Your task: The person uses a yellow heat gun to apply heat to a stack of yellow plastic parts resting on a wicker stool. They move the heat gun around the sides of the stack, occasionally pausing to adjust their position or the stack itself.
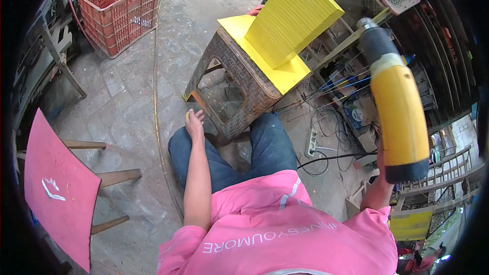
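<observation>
One half-curled left hand (194, 124) near stool (257, 84), hold unclear, one right hand (380, 162) grasping heat gun (401, 114), fingers hidden.

Tally: one heat gun (401, 114) was counted, along with one stack of yellow sheets (293, 23); its individual sheets were packed too tightly to count. One brown stool (248, 69), one red crate (127, 23) and one power strip (310, 142) were logged. One pink panel (61, 188) was recorded, with three wooden legs (120, 176) in view. Bare forearms (197, 186) numbered two; denim-clad knees (271, 132), also two.
</observation>
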`<state>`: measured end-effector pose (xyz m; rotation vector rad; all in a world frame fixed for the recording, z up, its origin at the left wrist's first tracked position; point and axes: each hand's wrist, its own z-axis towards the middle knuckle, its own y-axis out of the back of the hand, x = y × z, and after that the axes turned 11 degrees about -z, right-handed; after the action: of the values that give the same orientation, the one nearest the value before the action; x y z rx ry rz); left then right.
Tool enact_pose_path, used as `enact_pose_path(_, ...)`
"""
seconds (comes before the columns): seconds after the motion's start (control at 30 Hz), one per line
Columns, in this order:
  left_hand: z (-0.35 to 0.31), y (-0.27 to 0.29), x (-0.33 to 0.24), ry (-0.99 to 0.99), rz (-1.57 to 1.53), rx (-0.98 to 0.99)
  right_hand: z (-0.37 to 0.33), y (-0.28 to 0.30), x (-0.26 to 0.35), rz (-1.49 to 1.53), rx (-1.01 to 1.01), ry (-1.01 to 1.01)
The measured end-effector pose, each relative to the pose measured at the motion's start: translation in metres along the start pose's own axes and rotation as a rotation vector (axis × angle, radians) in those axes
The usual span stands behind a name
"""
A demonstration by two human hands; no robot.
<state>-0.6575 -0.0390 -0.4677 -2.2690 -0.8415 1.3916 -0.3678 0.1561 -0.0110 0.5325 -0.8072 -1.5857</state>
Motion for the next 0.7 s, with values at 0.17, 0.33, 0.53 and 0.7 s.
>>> enact_pose_path(0.17, 0.001, 0.000, 0.000, 0.005, 0.008, 0.007, -0.001, -0.002, -0.008, 0.104, -0.137, -0.166)
enact_pose_path(0.33, 0.000, -0.003, 0.005, 0.026, 0.028, 0.020, -0.018, -0.008, 0.017, 0.315, 0.038, -0.242)
enact_pose_path(0.53, 0.002, 0.001, 0.001, -0.001, 0.075, 0.016, -0.029, -0.024, 0.037, 0.337, 0.469, -0.104)
enact_pose_path(0.7, -0.003, -0.002, 0.002, -0.009, 0.082, 0.016, -0.026, -0.021, 0.041, 0.266, 0.670, -0.020)
